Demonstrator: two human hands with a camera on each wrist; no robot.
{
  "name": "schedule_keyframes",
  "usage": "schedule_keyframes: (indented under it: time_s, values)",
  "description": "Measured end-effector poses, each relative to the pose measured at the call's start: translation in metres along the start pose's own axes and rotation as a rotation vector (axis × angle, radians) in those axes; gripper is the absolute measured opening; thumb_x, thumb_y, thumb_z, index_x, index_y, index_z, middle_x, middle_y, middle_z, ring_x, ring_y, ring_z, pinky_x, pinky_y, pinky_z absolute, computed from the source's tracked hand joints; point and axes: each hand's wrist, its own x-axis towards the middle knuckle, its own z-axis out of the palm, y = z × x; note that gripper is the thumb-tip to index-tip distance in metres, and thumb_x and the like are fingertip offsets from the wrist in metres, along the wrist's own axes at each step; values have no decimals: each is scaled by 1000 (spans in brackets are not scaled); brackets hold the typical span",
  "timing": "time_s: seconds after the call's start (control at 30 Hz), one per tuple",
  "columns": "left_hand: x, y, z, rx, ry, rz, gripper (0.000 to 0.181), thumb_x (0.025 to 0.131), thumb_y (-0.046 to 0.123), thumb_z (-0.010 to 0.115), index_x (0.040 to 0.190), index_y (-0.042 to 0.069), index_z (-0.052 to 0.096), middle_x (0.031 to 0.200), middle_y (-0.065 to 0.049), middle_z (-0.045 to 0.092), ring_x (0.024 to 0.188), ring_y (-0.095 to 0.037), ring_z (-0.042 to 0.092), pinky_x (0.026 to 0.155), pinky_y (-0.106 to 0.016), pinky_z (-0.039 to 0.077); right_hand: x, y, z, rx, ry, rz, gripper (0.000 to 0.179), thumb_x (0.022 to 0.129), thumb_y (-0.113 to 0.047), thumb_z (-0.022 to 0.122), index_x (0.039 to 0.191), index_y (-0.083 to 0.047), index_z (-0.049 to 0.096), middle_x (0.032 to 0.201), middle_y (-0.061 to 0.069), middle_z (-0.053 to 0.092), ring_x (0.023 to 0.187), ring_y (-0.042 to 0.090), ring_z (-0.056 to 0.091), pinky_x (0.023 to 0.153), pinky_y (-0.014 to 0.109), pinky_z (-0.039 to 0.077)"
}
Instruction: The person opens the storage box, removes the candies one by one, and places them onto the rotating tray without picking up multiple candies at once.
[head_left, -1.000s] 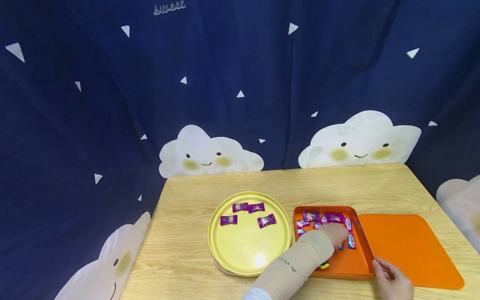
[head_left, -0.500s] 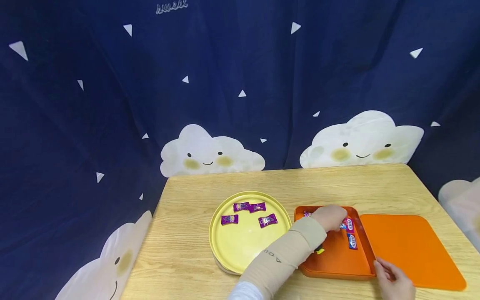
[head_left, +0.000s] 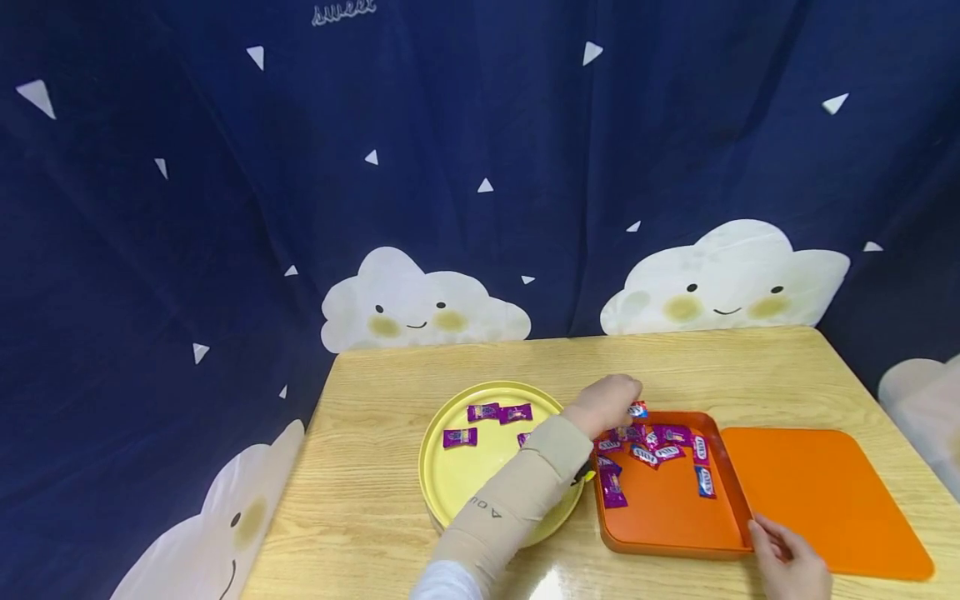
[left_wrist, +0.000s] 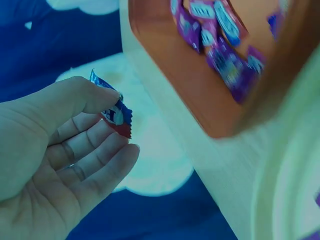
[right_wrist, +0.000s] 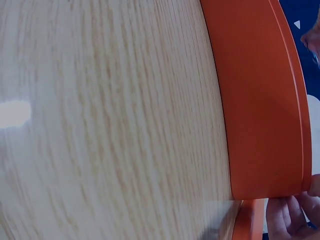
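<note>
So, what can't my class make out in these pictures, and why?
Head view: part of the round yellow tray, and most of one purple-wrapped candy on it, behind the beige fabric sleeve.
Left wrist view: part of the print on the blue, white and red wrapped candy, under the thumb of the left hand.
Right wrist view: the rest of the right hand, cut off by the right edge.
</note>
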Motion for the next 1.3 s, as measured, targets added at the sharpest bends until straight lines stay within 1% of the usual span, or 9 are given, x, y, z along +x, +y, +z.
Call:
schedule_keyframes:
  time_s: [0.2, 0.33, 0.43, 0.53, 0.67, 0.77, 0.87, 1.07, 1.3]
  values:
    - [-20, -36, 1, -52, 75, -16, 18, 79, 18, 71, 88, 11, 57, 81, 4, 55, 73, -8, 49, 65, -15, 41, -1, -1, 1, 7, 33, -31, 33, 85, -19, 63, 104, 7, 64, 58, -43, 41, 54, -18, 43, 51, 4, 38]
    - [-33, -61, 12, -100, 145, -41, 18, 77, 14, 72, 80, 10, 54, 77, 2, 53, 70, -10, 48, 63, -17, 40, -1, -1, 1, 6, 38, -38, 32, 84, -20, 63, 102, 6, 65, 58, -42, 41, 54, -18, 43, 51, 4, 37]
    - [-44, -79, 24, -140, 182, -79, 19, 76, 12, 73, 77, 9, 54, 74, 1, 50, 67, -11, 46, 60, -19, 39, -1, 0, 1, 7, 31, -37, 32, 85, -20, 63, 102, 6, 65, 59, -43, 40, 55, -19, 43, 51, 4, 38]
    - [-56, -95, 35, -196, 189, -122, 19, 76, 12, 73, 75, 7, 55, 71, 2, 47, 65, -10, 43, 59, -20, 39, 0, 0, 1, 6, 25, -45, 33, 85, -20, 63, 103, 8, 65, 59, -44, 40, 55, -19, 44, 51, 4, 38]
    - [-69, -111, 47, -280, 148, -194, 22, 76, 15, 74, 74, 4, 54, 67, 3, 41, 62, -10, 39, 56, -21, 37, -1, -1, 2, -4, 23, -46, 35, 85, -20, 62, 104, 9, 64, 59, -45, 38, 55, -19, 43, 51, 4, 38]
    - [-76, -120, 54, -332, 108, -252, 24, 76, 16, 74, 73, 4, 53, 64, 3, 39, 59, -10, 37, 54, -21, 34, -1, -2, 2, -11, 27, -43, 34, 85, -19, 62, 105, 9, 63, 59, -46, 37, 54, -20, 42, 50, 4, 38]
    - [-81, -125, 60, -349, 75, -294, 22, 76, 12, 73, 73, 4, 53, 62, 3, 39, 57, -10, 37, 53, -21, 34, -2, -3, 1, -19, 31, -49, 34, 85, -19, 62, 105, 9, 63, 60, -47, 36, 54, -20, 41, 50, 4, 37]
    - [-89, -129, 66, -333, 32, -334, 15, 70, -1, 71, 75, 2, 58, 62, 2, 45, 57, -11, 40, 54, -21, 38, -2, -3, 1, -30, 35, -47, 34, 85, -20, 62, 104, 8, 64, 59, -46, 37, 54, -21, 41, 50, 4, 37]
    - [-92, -129, 72, -297, -7, -373, 18, 68, -1, 73, 75, 5, 57, 66, 0, 51, 59, -13, 46, 56, -23, 42, -2, -3, 2, -26, 48, -60, 32, 84, -18, 63, 103, 8, 65, 59, -46, 38, 54, -19, 41, 50, 5, 36]
